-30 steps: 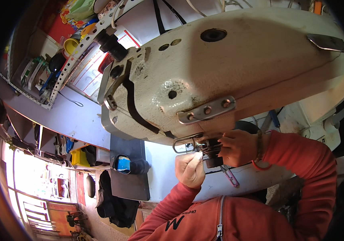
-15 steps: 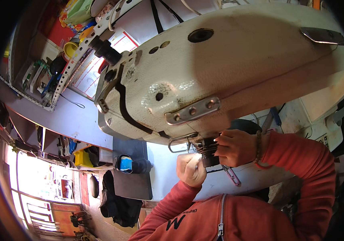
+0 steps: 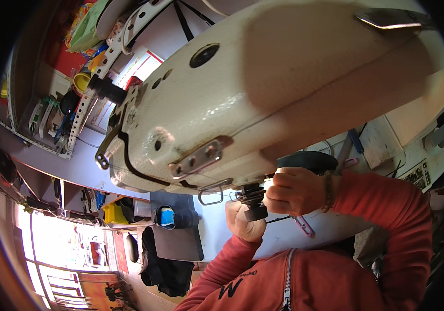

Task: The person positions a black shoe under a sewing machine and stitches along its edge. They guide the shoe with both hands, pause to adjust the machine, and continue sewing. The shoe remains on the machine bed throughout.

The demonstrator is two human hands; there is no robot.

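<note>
A large cream sewing machine point(image 3: 222, 114) head spans the view, with a metal thread guide point(image 3: 201, 158) on its side. Below it sticks out a dark round tension knob point(image 3: 255, 207) with a spring and discs, beside a bent wire loop point(image 3: 214, 192). My left hand point(image 3: 243, 224) is closed just behind and left of the knob, its fingertips partly hidden. On the knob's other side, under the machine arm, my right hand point(image 3: 299, 192) is closed with curled fingers. Whatever either hand pinches is too small or hidden to make out.
Pink thread snips point(image 3: 303, 226) lie on the white table point(image 3: 284, 241) below my right hand. A blue-handled tool point(image 3: 355, 141) lies farther right, beside a dark round object point(image 3: 307, 161). At left stand a perforated metal rack point(image 3: 84, 106) and a dark board point(image 3: 178, 242).
My view has shifted, so the machine appears farther left and tilted. My right hand has drawn away from the knob to its right; my left hand stays close behind it.
</note>
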